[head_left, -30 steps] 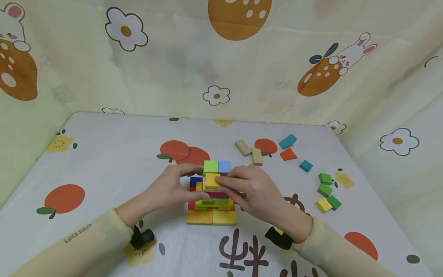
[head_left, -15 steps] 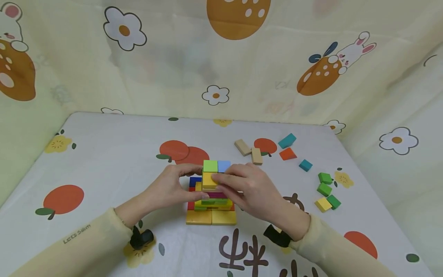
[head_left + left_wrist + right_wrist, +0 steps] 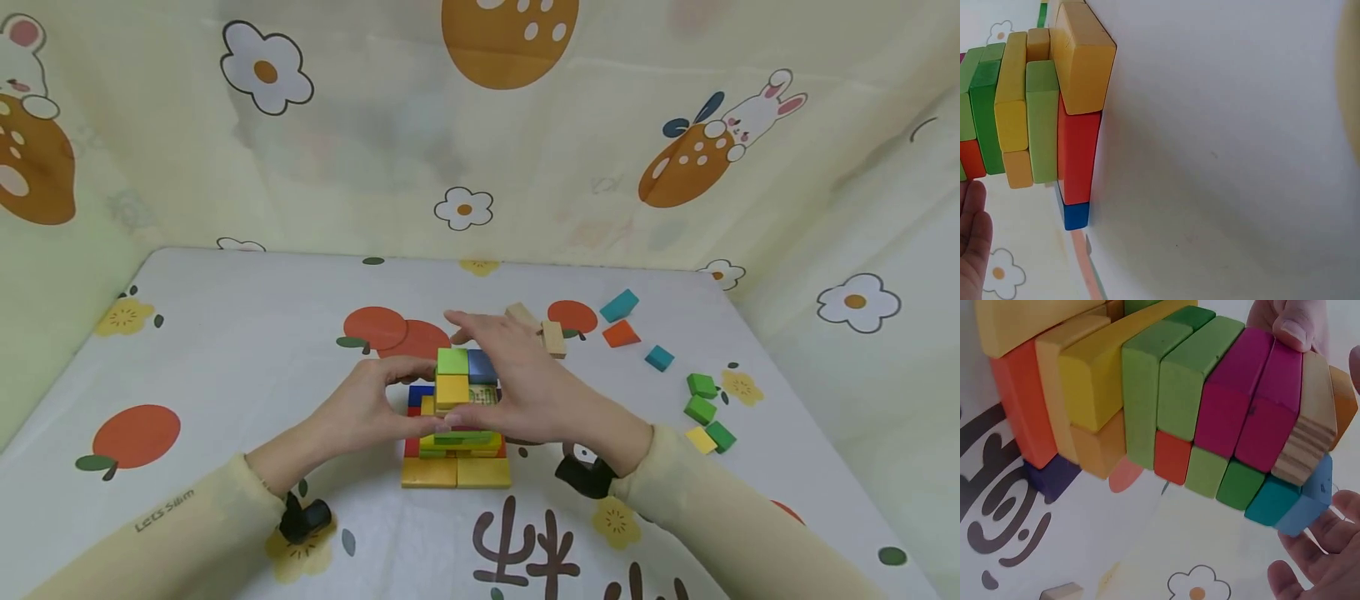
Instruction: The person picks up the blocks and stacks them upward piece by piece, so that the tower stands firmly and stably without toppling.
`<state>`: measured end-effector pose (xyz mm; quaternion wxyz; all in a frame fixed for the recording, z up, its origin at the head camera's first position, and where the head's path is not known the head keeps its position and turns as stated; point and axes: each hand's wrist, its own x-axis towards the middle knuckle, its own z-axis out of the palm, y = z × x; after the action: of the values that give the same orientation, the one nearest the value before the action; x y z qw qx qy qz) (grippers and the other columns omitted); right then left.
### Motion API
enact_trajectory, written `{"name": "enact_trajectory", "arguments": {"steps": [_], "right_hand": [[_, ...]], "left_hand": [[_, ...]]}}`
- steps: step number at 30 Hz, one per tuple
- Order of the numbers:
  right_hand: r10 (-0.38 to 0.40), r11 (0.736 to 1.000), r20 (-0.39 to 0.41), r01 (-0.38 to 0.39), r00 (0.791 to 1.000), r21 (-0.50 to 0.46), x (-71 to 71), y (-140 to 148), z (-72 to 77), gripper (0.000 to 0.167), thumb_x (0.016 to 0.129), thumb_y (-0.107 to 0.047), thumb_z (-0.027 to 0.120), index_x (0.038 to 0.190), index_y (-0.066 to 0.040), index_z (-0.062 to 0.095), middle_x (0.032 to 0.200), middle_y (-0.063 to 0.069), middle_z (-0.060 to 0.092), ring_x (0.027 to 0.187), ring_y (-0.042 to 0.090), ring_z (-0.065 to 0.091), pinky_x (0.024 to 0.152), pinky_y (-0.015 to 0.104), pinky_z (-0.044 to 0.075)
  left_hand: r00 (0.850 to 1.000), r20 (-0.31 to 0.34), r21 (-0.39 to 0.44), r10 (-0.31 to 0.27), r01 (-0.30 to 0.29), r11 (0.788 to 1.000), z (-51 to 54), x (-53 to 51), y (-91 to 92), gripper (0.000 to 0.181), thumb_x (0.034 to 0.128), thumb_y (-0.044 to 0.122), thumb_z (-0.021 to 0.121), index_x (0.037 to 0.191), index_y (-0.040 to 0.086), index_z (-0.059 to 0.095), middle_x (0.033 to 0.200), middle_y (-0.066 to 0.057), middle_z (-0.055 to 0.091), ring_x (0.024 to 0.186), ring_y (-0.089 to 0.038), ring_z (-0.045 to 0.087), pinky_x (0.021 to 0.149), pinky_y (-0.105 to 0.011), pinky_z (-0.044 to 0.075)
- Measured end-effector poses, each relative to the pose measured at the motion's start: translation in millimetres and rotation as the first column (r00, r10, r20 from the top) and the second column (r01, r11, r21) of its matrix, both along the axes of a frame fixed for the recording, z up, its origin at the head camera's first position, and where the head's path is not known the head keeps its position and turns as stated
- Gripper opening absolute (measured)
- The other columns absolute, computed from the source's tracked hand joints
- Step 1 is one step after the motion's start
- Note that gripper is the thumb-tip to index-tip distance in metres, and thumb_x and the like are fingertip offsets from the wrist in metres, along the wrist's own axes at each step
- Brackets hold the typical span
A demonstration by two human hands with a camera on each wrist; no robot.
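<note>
A tower of coloured wooden blocks [image 3: 468, 437] stands mid-table on yellow blocks. On its top lie a light green block [image 3: 452, 361], a yellow block [image 3: 452, 390] and a blue block [image 3: 1313, 495]. Beside the yellow one, part of a bare wood block [image 3: 1315, 415] shows. My left hand [image 3: 367, 404] holds the upper tower from the left, thumb in front and fingers toward the back; its thumb touches the magenta blocks [image 3: 1257, 400]. Around the right side my right hand [image 3: 536, 387] is spread, index finger stretched past the back, thumb in front; exact contact is unclear.
Behind the right hand lie two bare wood blocks [image 3: 553, 339]. Farther right are a teal block [image 3: 619, 305], an orange block [image 3: 621, 333], a smaller teal block [image 3: 660, 358], several green blocks [image 3: 701, 409] and a yellow block [image 3: 701, 440]. A patterned cloth [image 3: 225, 333] covers the table.
The right fingers have let go of the yellow block, which now sits squared against its neighbours. That hand has spread and reached farther back along the tower's right side. The left hand stays put.
</note>
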<state>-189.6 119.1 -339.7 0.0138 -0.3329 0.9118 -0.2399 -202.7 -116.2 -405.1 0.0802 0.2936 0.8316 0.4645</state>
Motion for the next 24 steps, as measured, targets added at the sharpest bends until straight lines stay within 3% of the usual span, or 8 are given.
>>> {"name": "enact_trajectory", "arguments": {"steps": [6,12,18,21,24], "right_hand": [[0.012,1.0,-0.012,-0.012,1.0,-0.011,-0.4,-3,-0.2,0.094,0.084,-0.036,0.084,0.159,-0.011,0.032,0.132,0.005,0.062,0.13,0.025,0.051,0.12,0.061,0.03],[-0.036,0.999,0.036,0.037,0.999,-0.013,0.8,2,2.5,0.095,0.085,-0.041,0.082,0.16,-0.018,0.03,0.15,0.004,0.052,0.14,0.024,0.044,0.116,0.062,0.037],[-0.157,0.982,0.131,0.169,0.979,-0.089,0.7,23,-1.8,0.061,0.092,-0.033,0.076,0.147,-0.02,0.053,0.15,0.003,0.054,0.149,0.032,0.038,0.113,0.066,0.04],[-0.184,0.973,0.161,0.203,0.97,-0.111,-1.4,30,-7.8,0.049,0.095,-0.029,0.073,0.141,-0.017,0.06,0.145,0.003,0.059,0.145,0.032,0.044,0.111,0.062,0.044],[-0.169,0.971,0.166,0.193,0.972,-0.141,-3.8,33,-11.1,0.042,0.095,-0.026,0.074,0.135,-0.016,0.064,0.135,0.002,0.063,0.13,0.025,0.055,0.104,0.052,0.052]], "left_hand": [[1.0,-0.009,0.021,-0.009,0.009,1.0,-0.1,0.4,0.2,0.056,0.0801,0.026,0.088,0.13,0.01,0.068,0.124,-0.001,0.073,0.12,-0.028,0.066,0.108,-0.055,0.05],[1.0,-0.017,0.016,-0.003,0.004,1.0,0.4,0.9,0.3,0.057,0.08,0.027,0.088,0.13,0.01,0.068,0.123,-0.002,0.073,0.119,-0.03,0.066,0.106,-0.056,0.051],[1.0,-0.007,-0.004,0.009,-0.009,1.0,0.4,0.4,1.2,0.06,0.0803,0.031,0.088,0.132,0.009,0.067,0.125,-0.004,0.073,0.12,-0.03,0.065,0.105,-0.057,0.052],[1.0,0.008,-0.019,0.018,-0.018,1.0,0.3,0.3,1.4,0.062,0.0805,0.033,0.088,0.133,0.009,0.066,0.126,-0.004,0.072,0.121,-0.03,0.065,0.106,-0.057,0.052],[1.0,0.016,-0.031,0.021,-0.021,0.999,0.6,0.4,0.9,0.062,0.0811,0.034,0.087,0.134,0.009,0.066,0.127,-0.005,0.072,0.122,-0.03,0.064,0.107,-0.057,0.051]]}}
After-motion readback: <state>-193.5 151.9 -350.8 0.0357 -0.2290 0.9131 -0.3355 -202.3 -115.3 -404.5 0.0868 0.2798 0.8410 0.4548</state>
